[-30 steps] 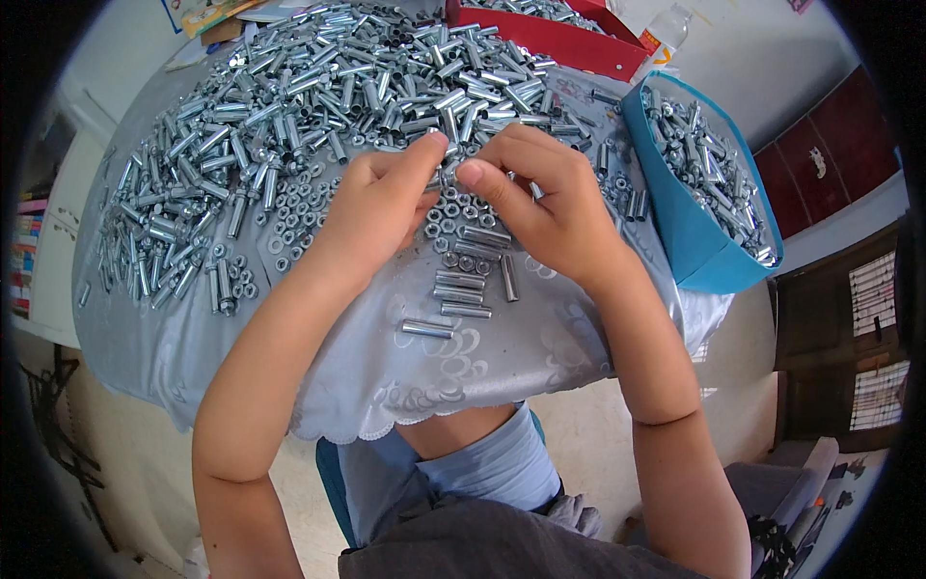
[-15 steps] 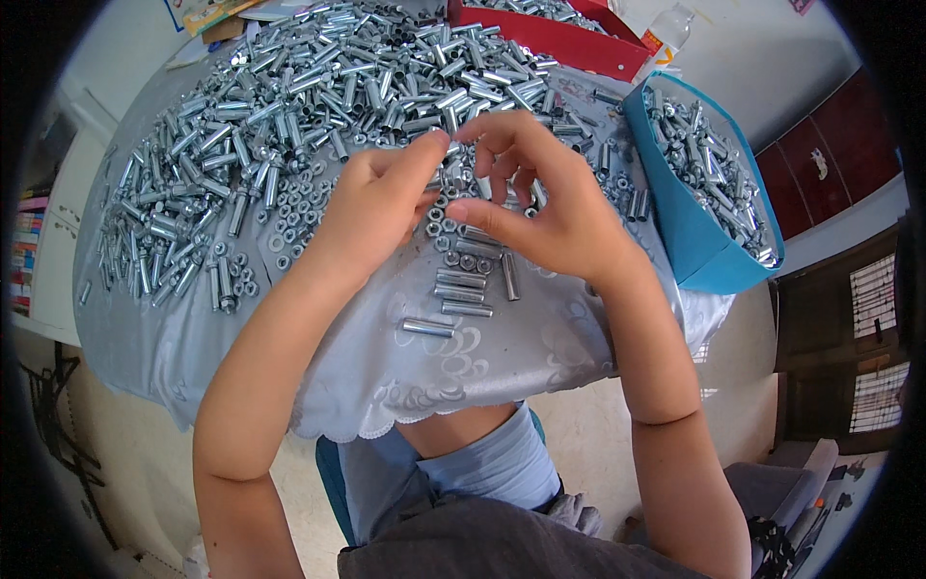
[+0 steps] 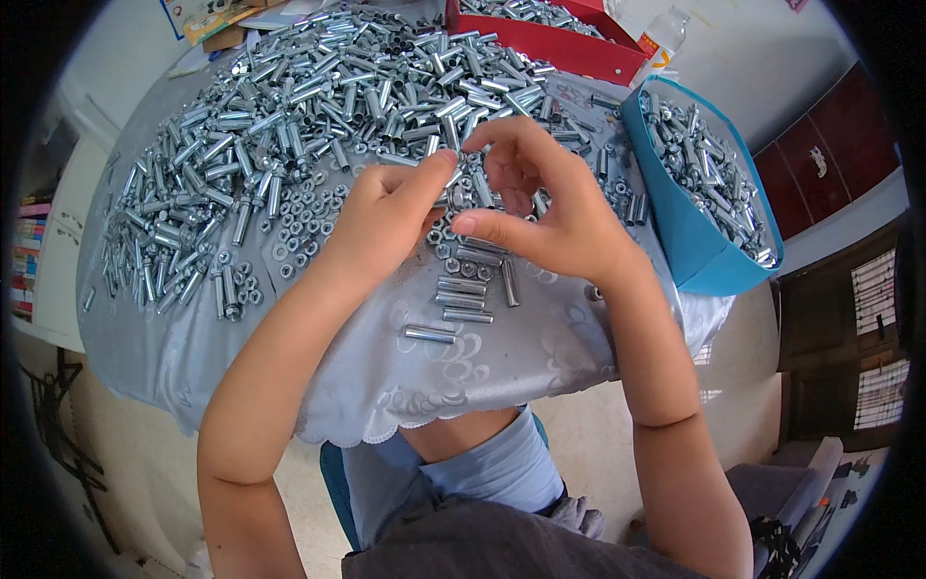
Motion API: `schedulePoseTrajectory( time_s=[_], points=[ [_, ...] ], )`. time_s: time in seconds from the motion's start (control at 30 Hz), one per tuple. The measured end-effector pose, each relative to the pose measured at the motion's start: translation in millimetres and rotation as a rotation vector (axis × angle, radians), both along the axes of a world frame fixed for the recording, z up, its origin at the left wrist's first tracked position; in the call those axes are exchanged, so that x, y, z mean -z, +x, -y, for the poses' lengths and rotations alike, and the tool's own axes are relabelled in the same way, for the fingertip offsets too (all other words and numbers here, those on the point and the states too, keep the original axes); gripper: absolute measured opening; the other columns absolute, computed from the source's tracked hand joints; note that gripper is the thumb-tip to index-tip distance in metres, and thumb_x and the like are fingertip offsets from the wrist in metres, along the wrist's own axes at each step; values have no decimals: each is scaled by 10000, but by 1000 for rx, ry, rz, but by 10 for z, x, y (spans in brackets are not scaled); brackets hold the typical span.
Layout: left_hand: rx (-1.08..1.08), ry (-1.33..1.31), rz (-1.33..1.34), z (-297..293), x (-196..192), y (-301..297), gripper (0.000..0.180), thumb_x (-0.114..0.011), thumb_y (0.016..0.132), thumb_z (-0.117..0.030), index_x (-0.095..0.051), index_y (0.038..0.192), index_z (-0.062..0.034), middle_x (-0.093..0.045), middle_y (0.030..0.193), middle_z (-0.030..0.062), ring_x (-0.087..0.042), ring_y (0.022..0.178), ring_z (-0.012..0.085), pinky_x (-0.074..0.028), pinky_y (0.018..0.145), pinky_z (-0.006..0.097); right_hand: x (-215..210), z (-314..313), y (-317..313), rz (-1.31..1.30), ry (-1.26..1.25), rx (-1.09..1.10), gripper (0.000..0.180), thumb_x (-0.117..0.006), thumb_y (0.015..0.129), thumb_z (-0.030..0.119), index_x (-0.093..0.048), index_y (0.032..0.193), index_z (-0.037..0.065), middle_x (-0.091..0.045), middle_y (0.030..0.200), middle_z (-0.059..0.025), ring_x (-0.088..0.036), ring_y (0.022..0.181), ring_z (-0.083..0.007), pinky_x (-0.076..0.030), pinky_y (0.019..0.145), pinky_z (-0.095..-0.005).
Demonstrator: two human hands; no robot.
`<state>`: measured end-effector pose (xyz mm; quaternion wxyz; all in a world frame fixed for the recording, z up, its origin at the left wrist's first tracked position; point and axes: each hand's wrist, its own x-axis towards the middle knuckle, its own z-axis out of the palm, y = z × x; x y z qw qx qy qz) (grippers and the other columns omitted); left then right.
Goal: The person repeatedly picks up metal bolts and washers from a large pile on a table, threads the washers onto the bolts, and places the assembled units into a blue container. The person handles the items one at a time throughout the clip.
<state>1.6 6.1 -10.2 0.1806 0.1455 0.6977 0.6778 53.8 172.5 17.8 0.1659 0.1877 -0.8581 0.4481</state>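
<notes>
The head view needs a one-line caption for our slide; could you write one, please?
Left hand and right hand meet over a grey cloth strewn with metal sleeves, blue bin alongside.

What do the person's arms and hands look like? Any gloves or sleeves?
No gloves. Both the left hand and the right hand are bare, with no rings or watch showing. The forearms are bare too, with no sleeves in view. Lower down, the clothing is light blue and grey.

Silver metal sleeves (image 3: 318,96) and nuts (image 3: 299,227); pale grey tablecloth (image 3: 502,372) with swirl pattern; blue bin (image 3: 675,207); red tray (image 3: 559,48).
</notes>
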Motion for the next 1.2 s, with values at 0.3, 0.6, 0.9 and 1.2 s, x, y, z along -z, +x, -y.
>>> schedulePoseTrajectory(
  time_s=[0.3,0.6,0.9,1.2],
  points=[
    [-47,36,112,-11,-23,25,373,-522,853,-399,-482,623,-109,-368,489,-55,-283,379,24,-193,349,197,28,-16,-18,-103,163,-73,260,-667,751,235,-577,942,82,-544,748,-86,-527,583,-214,-425,521,-294],
    [-140,-106,-528,11,132,-14,530,-429,912,-320,-465,513,26,-416,420,90,-378,369,155,-276,402,337,109,61,-23,81,62,-225,205,-524,867,213,-545,814,16,-516,673,-127,-512,600,-264,-409,542,-329],
    [-10,-105,-500,54,-39,4,441,-528,877,-294,-522,565,19,-480,470,76,-401,424,121,-297,418,301,174,90,-78,261,-395,-85,360,-462,916,294,-568,745,-5,-437,558,30,-381,526,-39,-309,469,-211],
    [143,-148,-162,186,-292,43,249,-608,836,-288,-593,875,-43,-563,652,-10,-460,509,51,-355,471,190,-9,-232,-162,170,-828,115,316,-478,916,270,-553,744,17,-384,525,36,-318,453,-45,-238,420,-201]
  ],
)
